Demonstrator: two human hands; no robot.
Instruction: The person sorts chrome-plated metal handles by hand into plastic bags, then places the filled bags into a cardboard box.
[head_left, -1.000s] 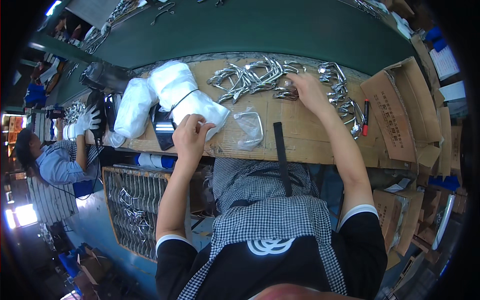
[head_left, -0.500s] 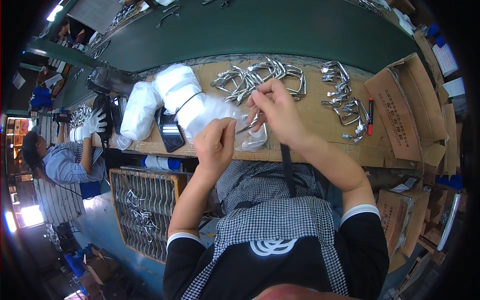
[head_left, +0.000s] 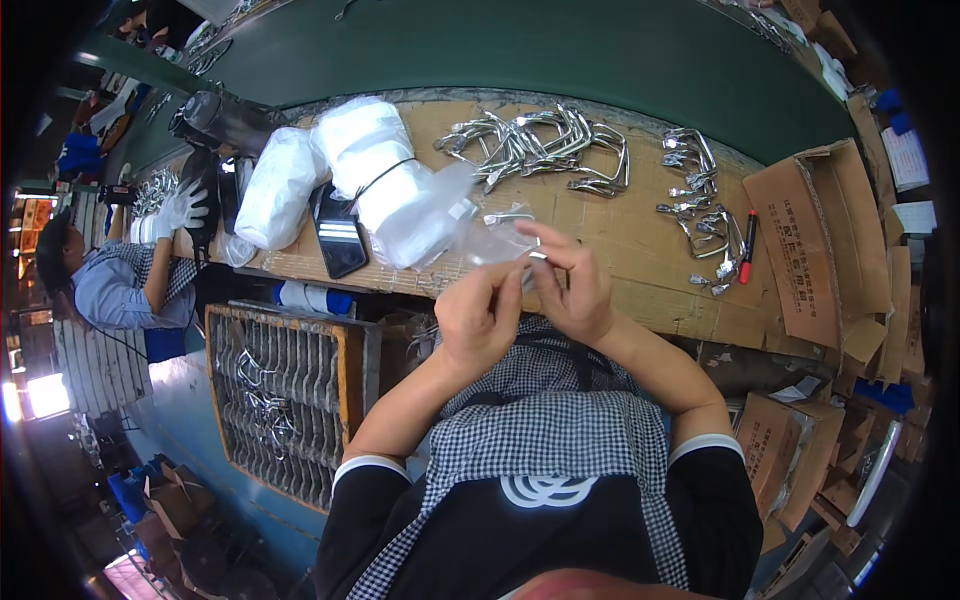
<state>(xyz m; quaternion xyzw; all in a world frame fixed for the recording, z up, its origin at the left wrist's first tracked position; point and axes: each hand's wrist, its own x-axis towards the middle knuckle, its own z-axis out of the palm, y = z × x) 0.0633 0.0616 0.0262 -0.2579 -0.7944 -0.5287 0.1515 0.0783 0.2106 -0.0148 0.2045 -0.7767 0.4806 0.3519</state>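
My left hand and my right hand meet over the bench's near edge, fingertips close together. A small shiny metal piece shows at the right fingertips; most of it is hidden by the fingers. My left thumb and fingers are pinched beside it, and what they hold is hidden. Clear plastic film lies just beyond the fingers, with a bent metal part at its far side. To its left sits a big white plastic-wrapped bundle with a dark band around it.
Several bent chrome metal parts lie in a heap at the back, with more to the right beside a red-and-black marker. An open cardboard box stands at the right. A phone lies left; a gloved co-worker sits beyond.
Both hands have come closer together and nearer to my body. My right hand has dropped from its raised place, and the blurred plastic motion at the left hand has stopped.
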